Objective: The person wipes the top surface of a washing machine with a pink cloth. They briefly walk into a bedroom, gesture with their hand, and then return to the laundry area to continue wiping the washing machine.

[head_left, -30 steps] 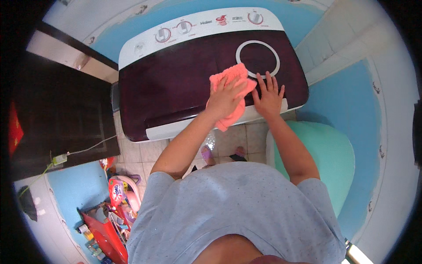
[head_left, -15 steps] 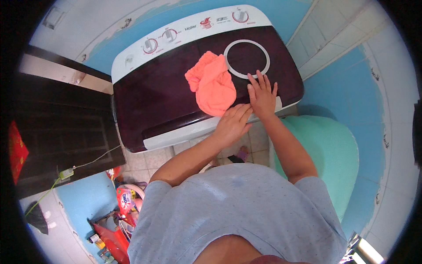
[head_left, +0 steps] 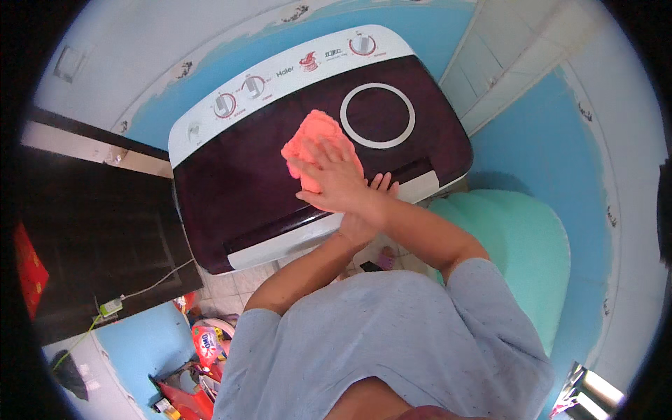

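A coral-orange fluffy cloth [head_left: 315, 128], folded into a thick pad, lies on the dark maroon lid [head_left: 238, 175] of a washing machine, left of a white ring [head_left: 379, 145] on that lid. My right hand [head_left: 334, 178] reaches across to the left and rests flat on the cloth, fingers spread. Beneath my right wrist, my left hand [head_left: 381, 183] rests at the machine's front edge. Its fingertips show past the right forearm, stretched out and holding nothing; the rest of it is partly covered.
A white control panel [head_left: 280, 82] with several knobs runs along the machine's back. To the right stands a mint-green covered object [head_left: 514, 241]. At left are a dark door [head_left: 91, 224] and a cord with a yellow-green plug [head_left: 110, 306]. A red detergent bag [head_left: 208, 344] and clutter sit lower left.
My right hand has moved left from beside the ring onto the cloth, crossing over my left hand. My left hand has shifted slightly under it. The view has tilted a little.
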`<state>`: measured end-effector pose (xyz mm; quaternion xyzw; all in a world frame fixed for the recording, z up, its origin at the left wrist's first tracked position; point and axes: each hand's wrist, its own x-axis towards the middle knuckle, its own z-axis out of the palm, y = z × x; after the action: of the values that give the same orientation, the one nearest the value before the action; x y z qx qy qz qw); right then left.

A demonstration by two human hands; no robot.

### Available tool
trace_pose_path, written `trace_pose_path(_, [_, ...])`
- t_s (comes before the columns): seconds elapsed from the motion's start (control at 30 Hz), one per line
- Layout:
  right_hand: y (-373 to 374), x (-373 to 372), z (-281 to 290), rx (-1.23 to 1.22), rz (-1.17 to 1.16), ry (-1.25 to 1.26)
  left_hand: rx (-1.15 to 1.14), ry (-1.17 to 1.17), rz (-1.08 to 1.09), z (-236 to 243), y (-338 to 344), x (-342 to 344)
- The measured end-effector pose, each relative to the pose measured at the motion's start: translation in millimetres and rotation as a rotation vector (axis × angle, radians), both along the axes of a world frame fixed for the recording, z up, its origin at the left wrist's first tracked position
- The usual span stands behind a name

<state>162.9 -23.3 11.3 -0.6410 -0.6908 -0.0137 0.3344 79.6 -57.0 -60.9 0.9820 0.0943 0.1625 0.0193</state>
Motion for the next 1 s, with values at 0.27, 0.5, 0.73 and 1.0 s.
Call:
trace_pose_path(0.27, [57,150,-35,0.032,-0.420,-0.362,-0.044,0.160,0.029,21,-6,0])
trace_pose_path(0.5, [-23,243,-49,-0.093,-0.742,-0.297,-0.108,0.166,-0.007,45,5,14])
trace_pose_path(0.73, [39,281,-68,0.147,-0.671,-0.292,-0.137,0.094,-0.058,54,12,19])
trace_pose_path(1.0, [177,320,-40,0.285,-0.598,-0.120,-0.112,0.040,-0.032,46,9,23])
